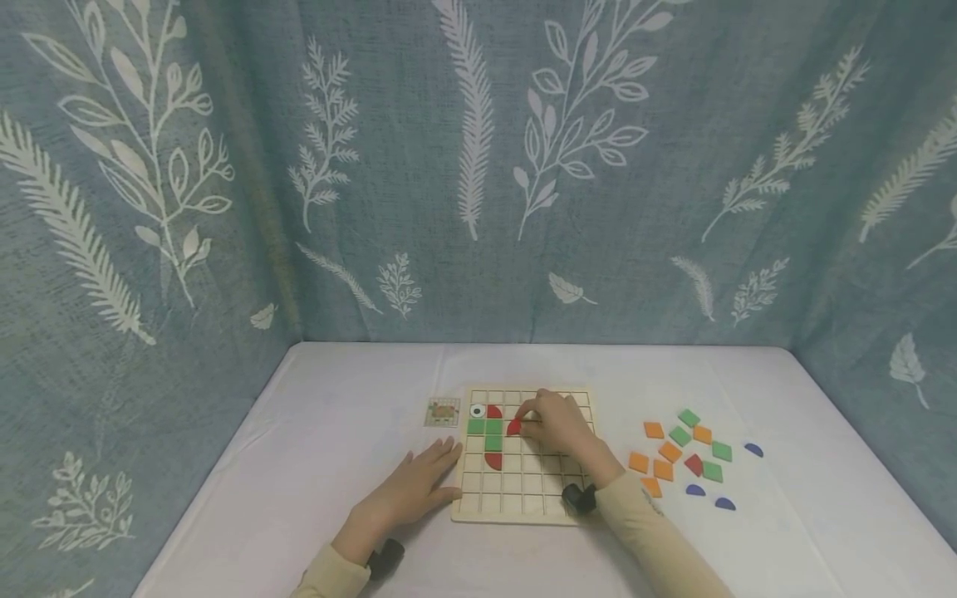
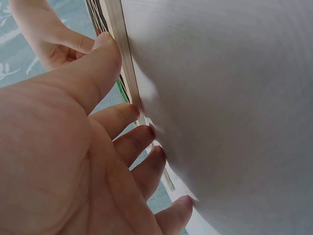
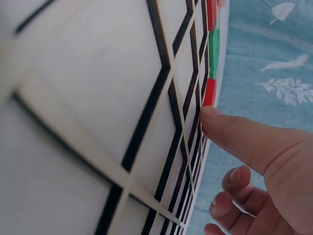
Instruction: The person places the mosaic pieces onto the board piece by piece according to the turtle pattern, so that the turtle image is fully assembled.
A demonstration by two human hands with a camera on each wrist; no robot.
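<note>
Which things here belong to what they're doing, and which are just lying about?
Part of it:
red piece in the right grip
board and laid pieces
card, likely the pattern
loose pieces, probably for the board

Seemingly just there:
table
curtain

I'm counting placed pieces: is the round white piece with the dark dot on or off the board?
On: in the head view, the white piece lies on the board, directly left of a red piece.
</note>
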